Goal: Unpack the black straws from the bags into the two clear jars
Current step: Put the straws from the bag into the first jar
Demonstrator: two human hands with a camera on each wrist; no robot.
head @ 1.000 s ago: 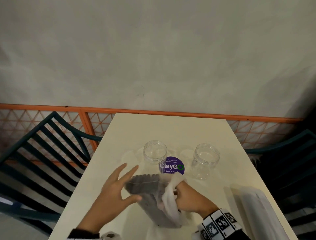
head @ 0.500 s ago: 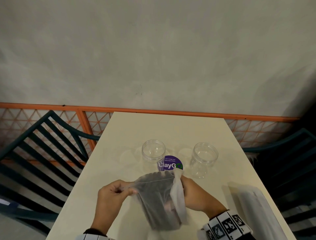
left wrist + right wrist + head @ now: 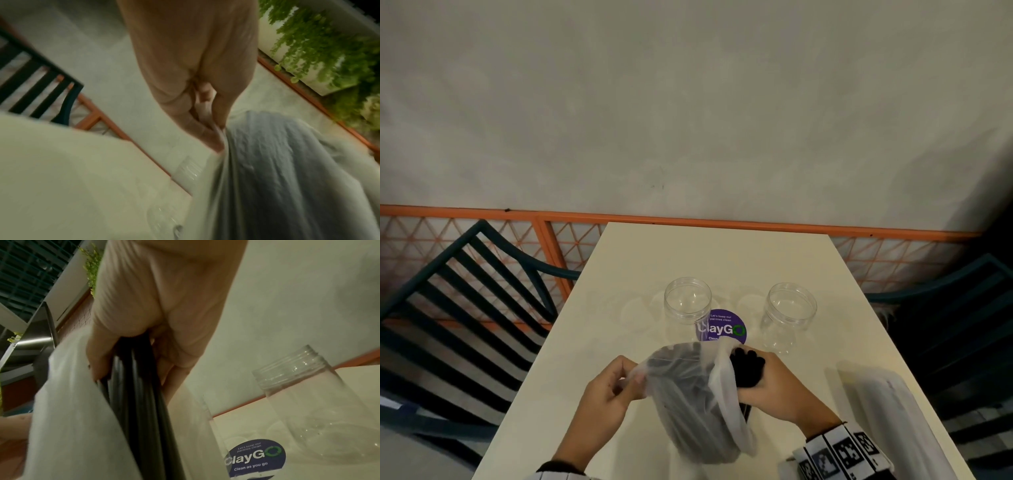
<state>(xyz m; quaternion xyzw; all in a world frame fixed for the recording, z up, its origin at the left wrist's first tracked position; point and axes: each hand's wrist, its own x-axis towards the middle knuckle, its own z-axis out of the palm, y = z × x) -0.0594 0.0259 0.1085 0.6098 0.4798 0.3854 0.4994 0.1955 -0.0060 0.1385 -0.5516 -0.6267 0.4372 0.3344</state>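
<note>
A translucent plastic bag (image 3: pixel 688 394) full of black straws stands open on the cream table (image 3: pixel 722 260). My left hand (image 3: pixel 616 383) pinches the bag's left rim; the left wrist view shows the fingers (image 3: pixel 213 128) on the bag (image 3: pixel 277 170). My right hand (image 3: pixel 767 383) grips a bundle of black straws (image 3: pixel 748 368) at the bag's right edge. In the right wrist view the straws (image 3: pixel 135 386) run down beside the bag wall (image 3: pixel 72 410). Two clear jars, left (image 3: pixel 687 303) and right (image 3: pixel 789 313), stand open and hold nothing; one jar (image 3: pixel 320 410) appears in the right wrist view.
A purple round sticker (image 3: pixel 726 329) lies between the jars. Another white bag (image 3: pixel 887 421) lies on the table at the right. Dark slatted chairs (image 3: pixel 458 308) flank the table, with an orange railing (image 3: pixel 688 219) and a grey wall behind.
My left hand went from lying flat against the bag to pinching its rim. The bag mouth opened, and my right hand now grips a bundle of straws outside the bag's right edge.
</note>
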